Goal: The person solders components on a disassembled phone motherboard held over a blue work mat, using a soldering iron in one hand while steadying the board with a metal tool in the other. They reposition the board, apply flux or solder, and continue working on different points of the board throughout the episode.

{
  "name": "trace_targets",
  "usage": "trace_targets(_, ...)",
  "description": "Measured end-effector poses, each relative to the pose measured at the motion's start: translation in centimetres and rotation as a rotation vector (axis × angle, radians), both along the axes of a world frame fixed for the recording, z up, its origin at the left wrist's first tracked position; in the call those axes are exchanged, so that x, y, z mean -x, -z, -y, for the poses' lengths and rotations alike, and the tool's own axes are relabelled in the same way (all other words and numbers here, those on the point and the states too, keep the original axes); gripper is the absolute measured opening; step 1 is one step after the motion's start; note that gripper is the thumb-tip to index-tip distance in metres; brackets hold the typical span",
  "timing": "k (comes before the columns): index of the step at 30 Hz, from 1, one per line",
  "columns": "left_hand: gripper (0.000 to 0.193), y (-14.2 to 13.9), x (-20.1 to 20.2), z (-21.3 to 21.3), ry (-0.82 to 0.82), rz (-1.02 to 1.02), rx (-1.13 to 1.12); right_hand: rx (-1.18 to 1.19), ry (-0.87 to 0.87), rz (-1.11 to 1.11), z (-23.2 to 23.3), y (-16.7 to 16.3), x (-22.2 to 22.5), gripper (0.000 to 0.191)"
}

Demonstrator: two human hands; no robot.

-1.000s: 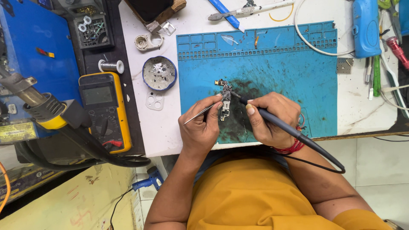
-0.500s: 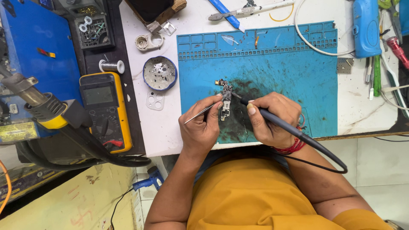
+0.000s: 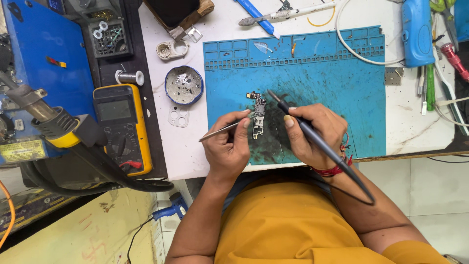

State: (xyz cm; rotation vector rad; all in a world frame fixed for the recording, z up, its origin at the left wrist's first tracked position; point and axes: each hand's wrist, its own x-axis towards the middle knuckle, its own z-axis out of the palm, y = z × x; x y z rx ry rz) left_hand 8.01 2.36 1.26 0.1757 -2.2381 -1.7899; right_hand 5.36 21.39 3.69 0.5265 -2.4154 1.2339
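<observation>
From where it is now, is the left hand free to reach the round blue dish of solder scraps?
Probably not yet: the left hand holds metal tweezers against the small circuit board. The white tabletop toward the round blue dish looks unobstructed.

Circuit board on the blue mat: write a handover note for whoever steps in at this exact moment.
Left hand: holds metal tweezers, tips at the small circuit board, pinning it.
Right hand: grips a black soldering iron like a pen, tip just off the board's upper end, cable trailing back over the wrist.
Board lies on the blue work mat, on a dark smudged patch.
Nearby: round tin with metal bits, yellow multimeter, hot-air handle to the left.
Done: board placed and held.
Left: whether any joint is finished cannot be told; check before going on.
</observation>
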Motion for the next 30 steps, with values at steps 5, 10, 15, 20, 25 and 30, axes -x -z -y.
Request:
trace_targets(5,0.011,0.54,0.14,-0.03,-0.068,0.001,-0.072,-0.005,0.012,0.027,-0.04,0.2,-0.15,0.009)
trace_targets(10,0.014,0.39,0.34,-0.17,-0.015,0.022,0.002,-0.016,-0.1,0.02,-0.29,0.21,0.0,0.009)
trace_targets(15,0.014,0.17,0.69,-0.26,0.029,-0.061,0.033,-0.029,-0.179,-0.045,-0.17,0.06,0.34,0.01)
trace_targets(20,0.014,0.0,0.78,-0.16,0.047,-0.013,0.034,-0.016,-0.24,-0.051,-0.16,0.09,0.32,0.01)
trace_targets(25,0.016,0.2,0.53,-0.09,0.017,-0.008,-0.005,0.033,-0.124,-0.034,-0.41,0.17,-0.15,0.008)
trace_targets(30,0.013,0.58,0.39,0.0,0.054,-0.059,-0.083,0.04,0.037,-0.154,-0.05,0.36,-0.09,0.016)
